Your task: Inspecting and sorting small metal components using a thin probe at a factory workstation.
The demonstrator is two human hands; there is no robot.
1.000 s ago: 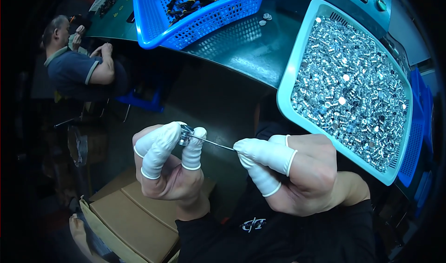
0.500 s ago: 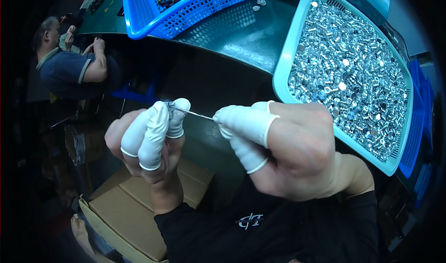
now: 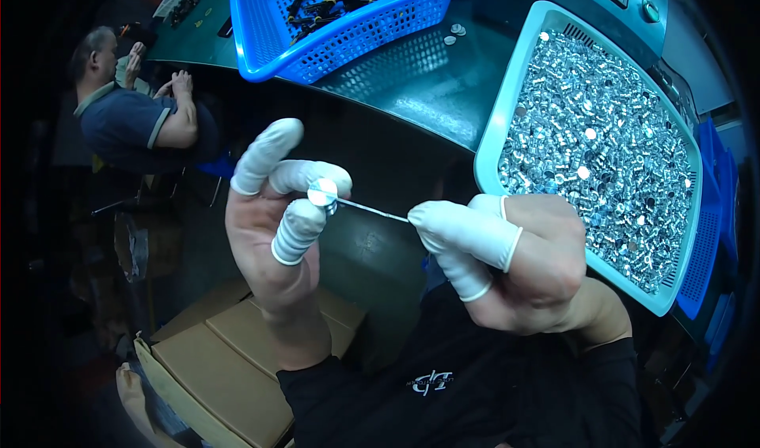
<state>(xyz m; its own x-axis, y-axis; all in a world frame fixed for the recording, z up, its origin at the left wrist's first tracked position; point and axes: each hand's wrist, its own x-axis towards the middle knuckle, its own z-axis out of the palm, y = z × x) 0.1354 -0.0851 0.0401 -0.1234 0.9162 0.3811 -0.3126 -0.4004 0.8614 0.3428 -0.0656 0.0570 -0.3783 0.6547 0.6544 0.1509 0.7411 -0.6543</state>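
My left hand [image 3: 273, 226], with white finger cots on its fingertips, pinches a small round silver metal part [image 3: 322, 192] between thumb and fingers. My right hand [image 3: 514, 262], also in finger cots, pinches one end of a thin metal pin [image 3: 370, 209]. The pin's other end touches the round part. Both hands are held up in front of my chest, below the edge of the green workbench [image 3: 412, 84].
A light-blue tray [image 3: 495, 131] heaped with several small shiny metal parts sits on the bench to the right. A blue mesh basket [image 3: 332, 40] holding dark parts stands at the back. Another person [image 3: 134, 112] sits at far left. Cardboard boxes [image 3: 214, 361] lie below.
Both hands have shifted slightly right and down in view. The left hand has turned so the round face of the part shows; the pin stays between the hands.
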